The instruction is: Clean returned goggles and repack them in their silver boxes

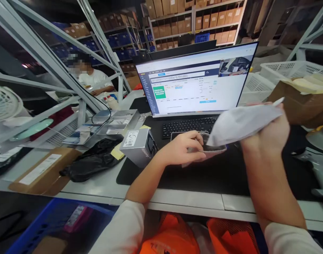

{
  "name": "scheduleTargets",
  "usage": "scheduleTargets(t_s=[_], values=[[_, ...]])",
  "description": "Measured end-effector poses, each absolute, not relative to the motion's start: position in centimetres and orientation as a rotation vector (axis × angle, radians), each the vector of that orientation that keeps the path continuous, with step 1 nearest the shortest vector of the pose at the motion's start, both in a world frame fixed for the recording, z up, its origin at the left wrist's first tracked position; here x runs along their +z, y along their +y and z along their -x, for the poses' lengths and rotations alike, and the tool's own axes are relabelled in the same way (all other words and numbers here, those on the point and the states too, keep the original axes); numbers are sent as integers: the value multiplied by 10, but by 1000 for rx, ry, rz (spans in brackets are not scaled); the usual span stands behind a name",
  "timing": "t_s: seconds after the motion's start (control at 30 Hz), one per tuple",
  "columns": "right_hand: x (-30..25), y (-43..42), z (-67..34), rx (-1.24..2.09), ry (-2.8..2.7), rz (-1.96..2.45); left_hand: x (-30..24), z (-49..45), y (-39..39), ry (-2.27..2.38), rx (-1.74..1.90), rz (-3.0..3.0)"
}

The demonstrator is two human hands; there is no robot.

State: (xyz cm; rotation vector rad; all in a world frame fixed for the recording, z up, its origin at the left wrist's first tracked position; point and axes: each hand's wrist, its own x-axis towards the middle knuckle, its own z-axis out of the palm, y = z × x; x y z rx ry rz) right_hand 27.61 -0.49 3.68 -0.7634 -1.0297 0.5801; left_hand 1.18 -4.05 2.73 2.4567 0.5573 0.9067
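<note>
My right hand [271, 135] is closed around a white, soft-looking packet [241, 123], raised in front of the monitor's lower right corner. The packet's lower end hangs by a grey pouch [213, 152] just above the desk mat. Curled fingers of my left hand [186, 148] grip the near left side of that pouch, and its dark inside shows. What the packet contains is hidden. Left of my left forearm stands a silver box [137, 146] with a white label.
A monitor [190, 84] and black keyboard [188, 127] stand behind my hands. Leftward lie a black plastic bag [94, 158] and a labelled brown parcel [42, 171]. At right are a scanner [313, 162], an open carton [299, 100] and white baskets [291, 68]. Another person [91, 76] sits beyond the frame.
</note>
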Motion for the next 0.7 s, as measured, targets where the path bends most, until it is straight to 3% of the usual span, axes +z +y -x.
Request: scheduleTargets(t_s=[0.13, 0.4, 0.7], values=[[33, -6, -241, 874, -641, 532, 25, -9, -39, 520, 1029, -2328], [41, -28, -212, 709, -762, 419, 26, -1, -37, 604, 1221, -2119], [27, -16, -214, 1350, -919, 615, 17, -11, -29, 700, 1522, -2072]])
